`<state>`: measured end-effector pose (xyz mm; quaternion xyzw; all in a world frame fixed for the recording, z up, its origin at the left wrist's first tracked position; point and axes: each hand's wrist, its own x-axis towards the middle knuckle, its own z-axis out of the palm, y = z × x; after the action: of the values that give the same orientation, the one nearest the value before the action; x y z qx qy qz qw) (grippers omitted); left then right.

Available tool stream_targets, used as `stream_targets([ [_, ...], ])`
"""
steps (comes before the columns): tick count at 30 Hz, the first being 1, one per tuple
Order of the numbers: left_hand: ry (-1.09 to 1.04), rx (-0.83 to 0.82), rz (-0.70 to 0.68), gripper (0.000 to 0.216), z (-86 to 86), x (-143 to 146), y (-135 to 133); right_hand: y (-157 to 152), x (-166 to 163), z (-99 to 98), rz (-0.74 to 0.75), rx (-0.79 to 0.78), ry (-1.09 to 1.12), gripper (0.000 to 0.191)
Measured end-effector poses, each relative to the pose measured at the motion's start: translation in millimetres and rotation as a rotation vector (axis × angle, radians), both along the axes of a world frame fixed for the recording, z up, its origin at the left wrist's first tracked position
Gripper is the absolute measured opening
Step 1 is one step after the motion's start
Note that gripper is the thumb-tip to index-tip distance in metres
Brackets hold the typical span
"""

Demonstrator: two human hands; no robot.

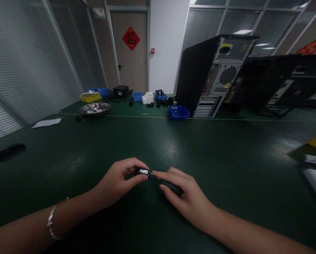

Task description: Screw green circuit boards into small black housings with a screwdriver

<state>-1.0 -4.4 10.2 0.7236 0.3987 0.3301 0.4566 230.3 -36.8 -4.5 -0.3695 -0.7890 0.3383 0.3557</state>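
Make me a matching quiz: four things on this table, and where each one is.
1 small black part
2 screwdriver
3 metal bowl
4 blue bin

A beside the computer tower
B pinched in the left hand
C far back on the table, to the left
D gripped in the right hand

Pairs: 1-B, 2-D, 3-C, 4-A.

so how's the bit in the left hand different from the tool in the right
The small part is short and blocky with a pale face; the screwdriver is long and slim. The left hand pinches the small part at its fingertips; the right hand wraps the screwdriver, tip towards the part. Both are mostly black.
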Motion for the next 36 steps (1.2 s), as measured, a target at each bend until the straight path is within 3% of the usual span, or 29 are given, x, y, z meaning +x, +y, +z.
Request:
stream_targets([
  [12, -0.235, -0.282, -0.019, 0.013, -2.2, 3, -2, -1, 0, -2.2, 0.013, 0.022, 0.041, 0.039],
  [21, -0.277, -0.261, -0.021, 0.013, -4.0, 3, 0, 0, 0, -3.7, 0.047, 0.013, 0.068, 0.04],
  [29, -0.357, -0.368, -0.103, 0.013, -2.6, 5, 1, 0, 0, -2.2, 0.057, 0.019, 0.068, 0.038],
  [36, -0.5, -0.421, -0.097, 0.031, -9.4, 4, 4, -3, 2, -0.9, 0.072, 0.038, 0.057, 0.041],
])
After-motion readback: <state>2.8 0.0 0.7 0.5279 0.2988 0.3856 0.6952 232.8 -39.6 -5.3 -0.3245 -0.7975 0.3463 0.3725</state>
